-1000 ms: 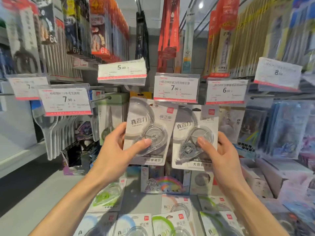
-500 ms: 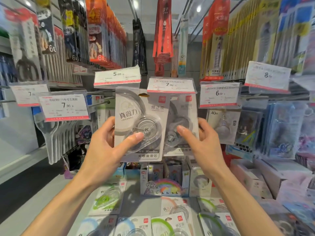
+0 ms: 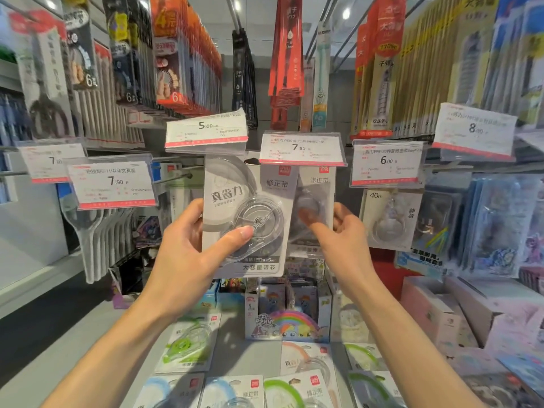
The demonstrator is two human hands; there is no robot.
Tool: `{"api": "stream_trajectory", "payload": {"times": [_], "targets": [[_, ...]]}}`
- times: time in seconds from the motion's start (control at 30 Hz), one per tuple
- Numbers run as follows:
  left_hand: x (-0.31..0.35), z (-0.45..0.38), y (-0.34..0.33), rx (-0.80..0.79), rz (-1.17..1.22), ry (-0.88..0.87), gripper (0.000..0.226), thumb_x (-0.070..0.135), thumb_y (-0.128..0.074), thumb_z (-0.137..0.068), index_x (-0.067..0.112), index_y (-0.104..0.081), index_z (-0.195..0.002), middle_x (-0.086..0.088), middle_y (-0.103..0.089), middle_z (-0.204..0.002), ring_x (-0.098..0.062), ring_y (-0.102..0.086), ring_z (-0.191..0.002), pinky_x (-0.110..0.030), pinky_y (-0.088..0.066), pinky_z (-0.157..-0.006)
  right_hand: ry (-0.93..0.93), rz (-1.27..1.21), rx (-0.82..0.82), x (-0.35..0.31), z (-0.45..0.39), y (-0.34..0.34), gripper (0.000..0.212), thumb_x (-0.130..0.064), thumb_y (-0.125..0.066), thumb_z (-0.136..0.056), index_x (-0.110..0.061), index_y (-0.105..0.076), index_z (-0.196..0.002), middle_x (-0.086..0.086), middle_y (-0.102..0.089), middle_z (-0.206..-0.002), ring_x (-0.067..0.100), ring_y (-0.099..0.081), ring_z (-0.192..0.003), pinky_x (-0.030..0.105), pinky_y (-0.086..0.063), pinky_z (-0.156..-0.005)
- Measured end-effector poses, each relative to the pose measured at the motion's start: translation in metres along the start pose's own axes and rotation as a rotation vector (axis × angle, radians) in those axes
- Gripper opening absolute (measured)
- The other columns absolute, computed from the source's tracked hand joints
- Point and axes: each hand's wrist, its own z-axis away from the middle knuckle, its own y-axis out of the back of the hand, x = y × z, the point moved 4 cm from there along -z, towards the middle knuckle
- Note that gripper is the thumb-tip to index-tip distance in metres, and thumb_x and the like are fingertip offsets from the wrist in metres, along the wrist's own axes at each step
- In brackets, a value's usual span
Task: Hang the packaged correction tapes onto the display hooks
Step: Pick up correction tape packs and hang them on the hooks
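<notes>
Your left hand (image 3: 188, 254) grips front pack (image 3: 244, 213) | right hand (image 3: 344, 240) pinches rear pack (image 3: 316, 201) under 7.90 tag (image 3: 301, 148) | risk: hook unseen, hang-hole may miss.

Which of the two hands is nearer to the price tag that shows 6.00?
Right. The right hand is just below and left of the 6.00 price tag, gripping the rear correction tape pack. The left hand is farther left, beyond the front pack it grips.
</notes>
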Motion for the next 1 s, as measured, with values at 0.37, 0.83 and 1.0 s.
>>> {"api": "stream_trajectory", "payload": {"times": [0.37,0.83,1.0], "targets": [[-0.007,-0.001,0.003,-0.004,-0.048,0.024,0.048,0.042,-0.08,-0.075,0.029,-0.066,-0.118,0.008,-0.078,-0.116,-0.013,-0.074,-0.108,-0.027,-0.058,-0.094,-0.041,-0.004,0.03,0.008,-0.003,0.003,0.025,-0.041,-0.081,-0.086,-0.033,-0.064,-0.104,-0.019,-0.08,-0.094,-0.006,-0.073,-0.088,0.015,-0.049,-0.078],[-0.004,-0.003,0.003,-0.003,-0.046,0.006,0.046,0.041,-0.08,-0.076,0.032,-0.066,-0.118,0.009,-0.077,-0.117,-0.013,-0.074,-0.107,-0.027,-0.059,-0.09,-0.083,0.113,0.134,0.007,-0.009,0.006,0.058,-0.063,-0.081,-0.076,-0.029,-0.064,-0.12,-0.016,-0.071,-0.112,0.0,-0.068,-0.1,0.038,-0.057,-0.091],[-0.008,-0.003,0.001,-0.009,-0.055,0.016,0.044,0.042,-0.081,-0.076,0.034,-0.067,-0.116,0.008,-0.078,-0.116,-0.013,-0.074,-0.107,-0.028,-0.059,-0.092,-0.137,0.177,0.075,0.018,-0.02,-0.007,0.067,-0.067,-0.072,-0.083,-0.016,-0.061,-0.125,0.004,-0.07,-0.115,0.019,-0.066,-0.099,0.026,-0.043,-0.065]]}}
